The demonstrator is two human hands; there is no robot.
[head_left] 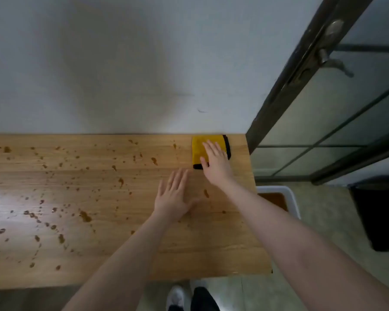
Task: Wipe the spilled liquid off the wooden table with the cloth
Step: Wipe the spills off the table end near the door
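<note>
A folded yellow cloth (pixel 199 149) with a black edge lies at the far right corner of the wooden table (pixel 99 248), against the wall. My right hand (pixel 216 162) rests flat on the cloth with fingers spread, covering its right half. My left hand (pixel 174 194) lies flat on the bare wood just in front and to the left of the cloth, fingers apart, holding nothing. Brown drops of spilled liquid (pixel 84 216) are scattered over the table, thickest on the left and middle, with one drop (pixel 206 193) between my hands.
A white wall runs along the table's far edge. Right of the table stands a dark-framed glass door (pixel 323 122) with a metal handle. On the floor below the right edge sits a white bin (pixel 290 196) holding brown liquid, and a black bin (pixel 380 216) beyond it.
</note>
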